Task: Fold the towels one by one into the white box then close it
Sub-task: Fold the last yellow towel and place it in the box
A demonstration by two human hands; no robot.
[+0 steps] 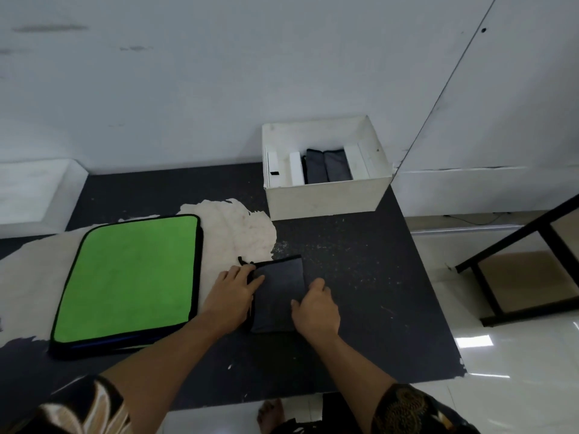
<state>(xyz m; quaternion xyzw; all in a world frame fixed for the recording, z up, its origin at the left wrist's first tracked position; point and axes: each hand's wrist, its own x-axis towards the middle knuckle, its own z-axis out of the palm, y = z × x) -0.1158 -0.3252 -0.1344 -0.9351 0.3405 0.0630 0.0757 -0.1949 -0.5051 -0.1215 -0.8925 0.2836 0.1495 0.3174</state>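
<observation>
Two folded dark towels (327, 166) already in the white box (322, 195), which is open. Your left hand (233, 292) presses flat on the grey towel (279, 296), part-folded mid-table. Your right hand (316, 308) curls over its right edge; grasp unclear. Green towel (131, 277) lies unfolded; closing remains.

left hand (233, 296) lies flat, fingers straight; right hand (316, 311) knuckles up, fingers curled round the towel (279, 296) edge

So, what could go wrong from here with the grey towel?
The folded grey towel may spring open when the left hand and right hand lift it. In the white box, the slot with two stored towels looks nearly full, so a third could bunch or snag.
</observation>
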